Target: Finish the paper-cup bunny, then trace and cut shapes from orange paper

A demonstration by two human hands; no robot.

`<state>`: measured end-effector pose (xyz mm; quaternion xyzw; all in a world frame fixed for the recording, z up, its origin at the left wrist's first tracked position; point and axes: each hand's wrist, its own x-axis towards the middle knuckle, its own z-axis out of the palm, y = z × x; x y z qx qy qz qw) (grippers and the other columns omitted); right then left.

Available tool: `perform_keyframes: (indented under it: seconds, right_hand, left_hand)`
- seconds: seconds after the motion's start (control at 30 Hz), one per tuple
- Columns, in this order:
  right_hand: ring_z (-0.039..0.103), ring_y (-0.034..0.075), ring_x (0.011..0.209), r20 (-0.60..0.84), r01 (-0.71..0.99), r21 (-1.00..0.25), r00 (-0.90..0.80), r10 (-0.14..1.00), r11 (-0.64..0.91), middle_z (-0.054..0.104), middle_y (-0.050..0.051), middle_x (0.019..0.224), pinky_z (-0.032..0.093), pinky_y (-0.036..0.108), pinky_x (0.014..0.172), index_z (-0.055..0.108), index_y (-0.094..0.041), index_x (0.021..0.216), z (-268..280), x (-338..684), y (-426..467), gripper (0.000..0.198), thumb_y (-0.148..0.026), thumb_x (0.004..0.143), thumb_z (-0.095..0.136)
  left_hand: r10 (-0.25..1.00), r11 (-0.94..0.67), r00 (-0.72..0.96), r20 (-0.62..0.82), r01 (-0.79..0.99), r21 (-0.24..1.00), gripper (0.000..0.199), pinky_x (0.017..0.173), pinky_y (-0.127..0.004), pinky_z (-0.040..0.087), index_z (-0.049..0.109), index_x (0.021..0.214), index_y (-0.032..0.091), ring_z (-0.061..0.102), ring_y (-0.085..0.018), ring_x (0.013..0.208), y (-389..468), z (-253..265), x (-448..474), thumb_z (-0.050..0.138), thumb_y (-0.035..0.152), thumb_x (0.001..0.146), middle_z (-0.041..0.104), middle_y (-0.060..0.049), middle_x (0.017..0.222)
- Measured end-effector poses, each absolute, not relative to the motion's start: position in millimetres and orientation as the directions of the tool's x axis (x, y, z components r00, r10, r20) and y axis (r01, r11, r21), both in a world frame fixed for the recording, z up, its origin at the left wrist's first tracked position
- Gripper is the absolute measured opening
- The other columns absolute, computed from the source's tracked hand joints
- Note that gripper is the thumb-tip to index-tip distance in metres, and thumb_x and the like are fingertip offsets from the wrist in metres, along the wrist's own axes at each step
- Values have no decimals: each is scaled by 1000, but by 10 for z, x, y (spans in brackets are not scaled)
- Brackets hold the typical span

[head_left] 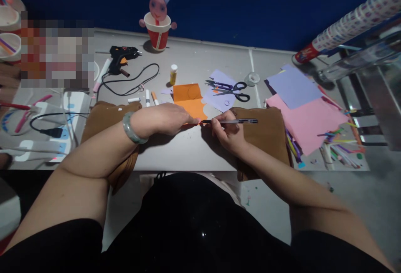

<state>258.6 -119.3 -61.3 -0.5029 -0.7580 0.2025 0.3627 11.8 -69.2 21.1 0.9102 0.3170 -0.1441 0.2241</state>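
My right hand (pixel 230 129) is closed around a slim gel pen (pixel 241 121) with a clear and dark barrel. Its tip points left and meets the lower edge of a folded orange sheet of paper (pixel 189 95). My left hand (pixel 167 119), with a jade bangle at the wrist, holds that edge, its fingertips close to the pen tip. Part of the paper is hidden under it. The sheet has a crease, a drawn curve on its upper half and a scalloped right side. Black-handled scissors (pixel 241 91) and small snips (pixel 219 84) lie on purple paper (pixel 216 102) beyond.
Brown cloths (pixel 263 135) lie under both forearms. A glue gun (pixel 120 58) with a looping cord, a small yellow bottle (pixel 173 75), clear tape (pixel 252 79) and a rabbit-faced cup (pixel 158 35) stand farther back. Pink paper (pixel 307 118) is at right, a power strip (pixel 69 118) at left.
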Motion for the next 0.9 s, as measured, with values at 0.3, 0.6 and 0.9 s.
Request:
perform_keyframes:
  seconds: [0.3, 0.6, 0.9]
  right_hand:
    - [63, 17, 59, 453, 653, -421, -449, 770, 629, 68, 2, 70, 52, 31, 57, 54, -26, 87, -755, 2599, -1308, 20, -32, 105, 52]
    - [69, 18, 68, 594, 530, -298, -548, 589, 794, 71, 2, 78, 61, 34, 63, 52, -27, 93, -767, 2579, -1322, 16, -13, 98, 57]
    - [72, 25, 79, 180, 659, -546, -511, 841, 517, 72, 9, 77, 65, 43, 78, 53, -28, 71, -728, 2568, -1354, 25, -29, 96, 54]
  left_hand:
    - [516, -698, 746, -421, 651, 298, 47, 69, -32, 38, 63, 149, 33, 65, -22, 75, -704, 258, 130, 47, 32, 105, 79, -9, 98]
    - [502, -719, 770, -393, 624, 304, 49, 69, -34, 39, 66, 146, 25, 66, -23, 77, -704, 236, 118, 35, 40, 111, 79, -13, 99]
    - [502, -722, 757, -418, 633, 279, 49, 72, -35, 40, 63, 150, 29, 70, -26, 85, -693, 228, 130, 37, 39, 110, 80, -13, 106]
